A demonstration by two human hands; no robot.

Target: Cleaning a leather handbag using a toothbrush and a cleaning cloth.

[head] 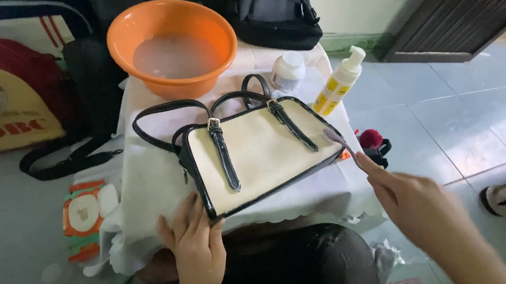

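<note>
Your left hand (195, 245) lies flat, fingers spread, on the near corner of the cream handbag (262, 153), pressing it against the white cloth (151, 182) that covers the small table; it grips nothing, only pins the bag down. The handbag lies on its side in the middle of the cloth, black trim around the edge, two black buckled straps across its face, black handles curled toward the far side. Your right hand (410, 198) comes in from the right, closed around the handle of a small brush (339, 141); the brush head sits at the bag's right edge, touching or just over the trim; contact is not certain from this view. Behind the bag, at the far left of the table, an orange basin (172, 44) holds cloudy water. Just beside it to the right stands a small white jar (288, 70), and next to that a white-and-yellow pump bottle (340, 81), upright. A dark backpack (275, 15) sits behind the table. On the floor to the right, a red pom-pom (371, 138) lies near the table edge.
</note>
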